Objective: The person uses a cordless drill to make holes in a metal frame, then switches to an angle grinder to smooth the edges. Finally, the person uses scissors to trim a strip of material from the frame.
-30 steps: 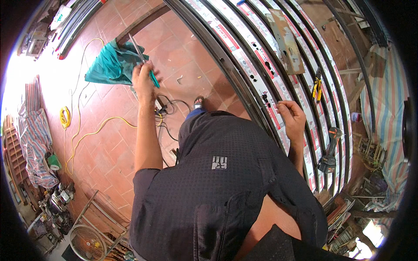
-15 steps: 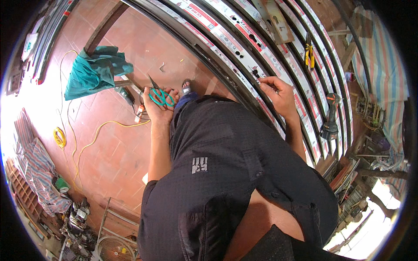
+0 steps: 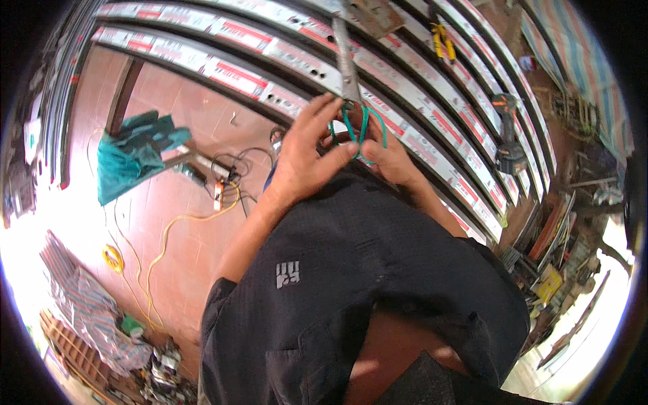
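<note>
Both my hands meet over the label-covered bars (image 3: pixel 236 75). Between them stands a pair of scissors (image 3: pixel 365 131) with teal loop handles, its point turned away from me. My left hand (image 3: pixel 305 154) closes round the left handle side, thumb and fingers curled toward it; a small dark bit by its fingertips is too blurred to name. My right hand (image 3: pixel 395 162) has its thumb against the right loop, with its other fingers mostly hidden. A long grey strip (image 3: pixel 344 57) lies across the bars just beyond, and the blades blend with it.
Yellow-handled pliers (image 3: pixel 442 44) and a cordless drill (image 3: pixel 507 138) rest on the bars at right. At left, a teal cloth (image 3: pixel 138 152) hangs over a support. A yellow cord (image 3: pixel 169 233) and a power strip (image 3: pixel 218 194) lie on the tiled floor.
My left hand has brought the scissors rightward and up over the bars. My right hand has moved left to meet them. The view has turned, showing more bars at upper left.
</note>
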The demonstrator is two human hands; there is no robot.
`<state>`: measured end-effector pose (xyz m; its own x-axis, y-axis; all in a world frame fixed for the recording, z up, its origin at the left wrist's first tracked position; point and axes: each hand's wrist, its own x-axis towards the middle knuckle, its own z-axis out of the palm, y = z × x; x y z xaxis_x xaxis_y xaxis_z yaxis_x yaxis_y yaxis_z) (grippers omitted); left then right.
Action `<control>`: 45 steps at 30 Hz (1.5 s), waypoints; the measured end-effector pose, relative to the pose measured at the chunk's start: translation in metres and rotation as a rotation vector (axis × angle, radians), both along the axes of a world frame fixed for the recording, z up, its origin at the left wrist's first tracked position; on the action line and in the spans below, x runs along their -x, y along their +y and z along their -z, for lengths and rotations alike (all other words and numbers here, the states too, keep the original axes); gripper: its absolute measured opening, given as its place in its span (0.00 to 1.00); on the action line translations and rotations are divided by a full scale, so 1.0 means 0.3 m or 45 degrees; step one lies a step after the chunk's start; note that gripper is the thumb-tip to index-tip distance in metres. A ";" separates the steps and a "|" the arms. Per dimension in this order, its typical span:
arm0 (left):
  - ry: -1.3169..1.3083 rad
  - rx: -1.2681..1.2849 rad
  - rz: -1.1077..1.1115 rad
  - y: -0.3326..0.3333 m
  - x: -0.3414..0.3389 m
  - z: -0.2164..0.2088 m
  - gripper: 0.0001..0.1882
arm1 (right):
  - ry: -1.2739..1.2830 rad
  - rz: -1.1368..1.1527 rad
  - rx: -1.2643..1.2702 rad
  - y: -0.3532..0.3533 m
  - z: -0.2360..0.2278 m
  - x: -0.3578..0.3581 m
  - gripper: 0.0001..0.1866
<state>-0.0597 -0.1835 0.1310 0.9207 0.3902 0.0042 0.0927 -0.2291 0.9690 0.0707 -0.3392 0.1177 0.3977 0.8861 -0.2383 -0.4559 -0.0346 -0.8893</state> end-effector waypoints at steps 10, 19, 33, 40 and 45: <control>0.231 -0.054 -0.151 -0.050 0.049 0.038 0.27 | -1.699 0.425 1.285 -0.407 -0.025 -0.298 0.54; 0.203 -0.315 -0.207 -0.104 0.159 0.064 0.26 | -1.804 0.509 1.082 -0.170 0.179 -0.832 0.45; 0.275 -0.978 -0.239 0.517 0.286 0.158 0.43 | -0.312 0.928 0.127 -0.236 -0.007 -0.555 0.22; 0.402 -1.578 0.161 0.905 0.083 0.228 0.52 | -0.107 0.781 -0.283 -0.071 0.018 0.269 0.40; 0.177 -1.627 0.327 1.003 0.015 0.274 0.54 | 0.272 0.840 -0.017 0.106 0.119 0.676 0.35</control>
